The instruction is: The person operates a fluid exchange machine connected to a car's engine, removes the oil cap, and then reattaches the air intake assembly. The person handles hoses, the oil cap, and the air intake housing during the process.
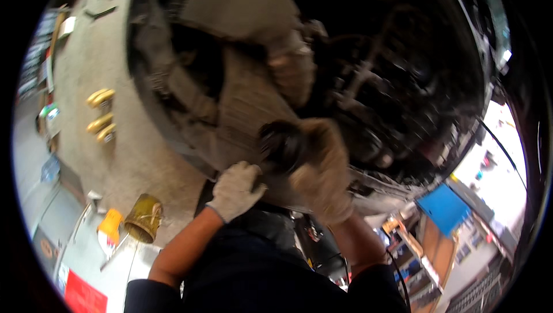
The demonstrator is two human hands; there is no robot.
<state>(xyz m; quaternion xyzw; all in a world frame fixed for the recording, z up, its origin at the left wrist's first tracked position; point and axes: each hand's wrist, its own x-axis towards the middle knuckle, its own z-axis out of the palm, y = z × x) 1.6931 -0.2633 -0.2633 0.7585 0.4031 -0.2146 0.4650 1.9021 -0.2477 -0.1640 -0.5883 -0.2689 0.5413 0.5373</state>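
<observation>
black cylinder (281,144) gripped by right hand (327,172); left hand (236,192) free; engine bay (397,76) alongside.

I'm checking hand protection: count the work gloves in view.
2: one on the left hand, below centre; one on the right hand, blurred beside a round black part. The dark engine bay may hide more.

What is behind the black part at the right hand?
Above and left of the black part, a ribbed panel shows. What lies directly behind it and the right hand is covered.
</observation>
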